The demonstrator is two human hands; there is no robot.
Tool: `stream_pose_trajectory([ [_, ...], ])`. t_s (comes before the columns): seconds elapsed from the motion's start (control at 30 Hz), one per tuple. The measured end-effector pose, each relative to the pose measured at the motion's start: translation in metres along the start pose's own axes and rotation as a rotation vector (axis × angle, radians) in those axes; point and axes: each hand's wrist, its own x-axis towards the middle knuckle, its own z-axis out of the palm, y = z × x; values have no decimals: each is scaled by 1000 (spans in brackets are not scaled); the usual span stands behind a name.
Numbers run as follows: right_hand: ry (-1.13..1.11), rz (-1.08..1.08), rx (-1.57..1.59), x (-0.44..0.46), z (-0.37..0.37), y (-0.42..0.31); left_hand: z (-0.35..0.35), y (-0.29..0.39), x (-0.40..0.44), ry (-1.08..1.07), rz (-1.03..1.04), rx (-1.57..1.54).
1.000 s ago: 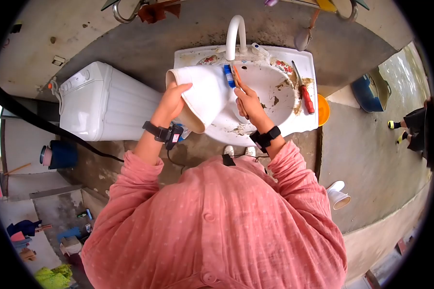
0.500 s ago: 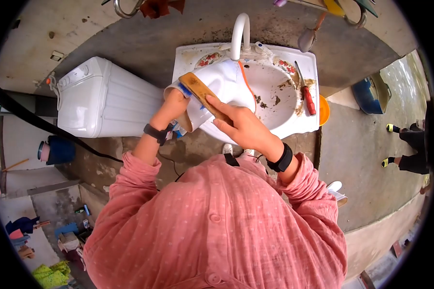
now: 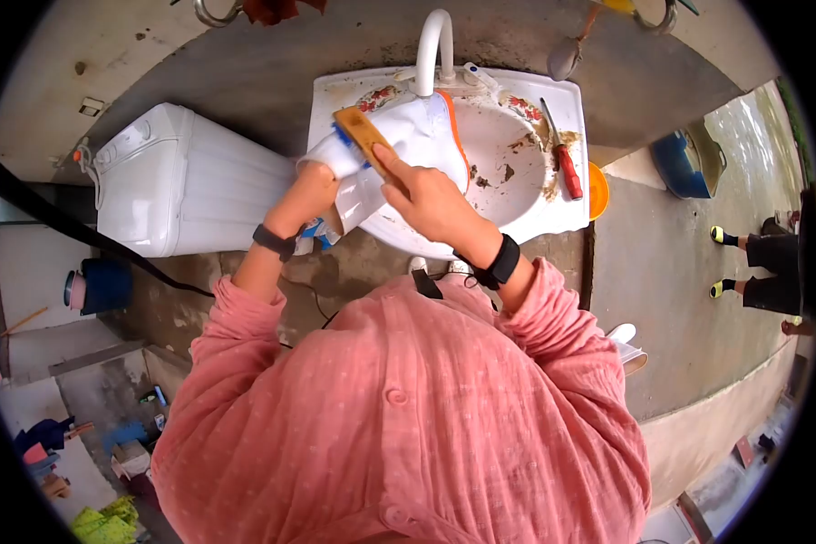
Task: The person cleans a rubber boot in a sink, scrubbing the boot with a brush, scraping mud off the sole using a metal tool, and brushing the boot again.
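A white boot (image 3: pixel 406 124) with an orange-edged sole lies tilted over the left side of the white sink (image 3: pixel 567 218). My left hand (image 3: pixel 315 189) is closed on the boot's shaft at its open end, its fingertips largely hidden. In my right hand (image 3: pixel 426 199) is a wooden scrub brush (image 3: pixel 361 133), gripped by its near end. The brush's blue bristles press against the boot's shaft, just beyond my left hand. Brown mud is scattered in the basin and on the rim. Above the boot rises a white faucet (image 3: pixel 433 45).
A red-handled screwdriver (image 3: pixel 567 168) rests on the sink's right rim. Beside the sink is an orange basin (image 3: pixel 598 192). A white washing machine (image 3: pixel 172 186) stands left. Another person's legs (image 3: pixel 771 263) and a blue tub (image 3: pixel 684 165) are at the right. A ladle (image 3: pixel 564 59) hangs on the wall.
The brush has shifted slightly along the boot's shaft. My left hand shows more outside the opening, and the shaft looks folded around it. The whole view has shifted a little.
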Motion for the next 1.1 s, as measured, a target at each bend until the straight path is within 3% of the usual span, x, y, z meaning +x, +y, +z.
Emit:
stream_pose_trajectory([
  [0.07, 90, 154, -54, 8, 4, 45, 7, 5, -8, 190, 229, -65],
  [0.1, 185, 168, -138, 12, 8, 75, 7, 2, -15, 182, 224, -71],
  [0.17, 240, 262, -119, 16, 9, 105, 0, -8, -27, 100, -139, -280],
  [0.2, 247, 259, -121, 17, 14, 108, -2, -7, -29, 99, -218, -297],
  [0.37, 171, 13, -2, 15, 58, 73, 0, -10, -44, 140, -223, -396],
  [0.43, 155, 266, -158, 24, 61, 108, 2, -10, -49, 128, -237, -323],
  [0.53, 263, 352, -121, 33, 71, 143, 8, -23, -58, 185, -268, -394],
  [0.67, 206, 154, -78, 32, 73, 89, 11, -21, -61, 252, -226, -492],
  [0.83, 194, 436, -161, 16, 79, 131, 8, -20, -61, 239, -305, -538],
  [0.9, 209, 420, -186, 15, 75, 141, 9, -19, -65, 242, -316, -536],
  [0.97, 229, 365, -155, 24, 70, 102, 10, -20, -63, 250, -279, -543],
  [1.0, 299, 221, -80, 29, 81, 99, 11, -18, -63, 245, -280, -544],
  [1.03, 195, 210, -146, 32, 78, 85, 8, -14, -63, 236, -296, -545],
  [1.1, 111, 378, -98, 27, 82, 94, 6, -13, -66, 225, -317, -538],
])
